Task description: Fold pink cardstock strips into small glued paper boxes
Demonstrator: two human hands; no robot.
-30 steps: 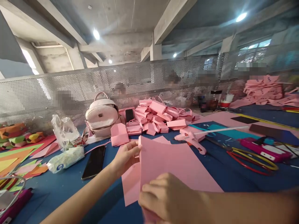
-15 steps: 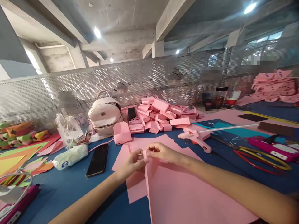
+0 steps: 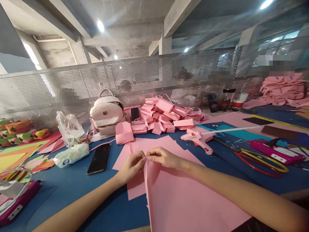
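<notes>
A large sheet of pink paper (image 3: 188,203) stretches from both hands toward me, with a narrow fold along its left edge. My left hand (image 3: 133,163) pinches the far end of that fold between thumb and fingers. Right against it, my right hand (image 3: 162,158) grips the same corner, fingertips meeting the left ones. Other pink sheets (image 3: 135,190) lie flat on the blue table beneath. A pink hot glue gun (image 3: 199,140) with a white glue stick rests beyond my right forearm.
Folded pink paper boxes (image 3: 164,116) are heaped at the back beside a pale backpack (image 3: 106,112). A phone (image 3: 98,159) and tissue pack (image 3: 71,155) lie left. Scissors (image 3: 263,161) and a magenta power strip (image 3: 277,151) are right. A perforated metal screen (image 3: 145,74) stands behind.
The view has shifted slightly. Both hands have drawn closer together at the folded corner, the left fingers now closed more tightly. The paper stays in both hands.
</notes>
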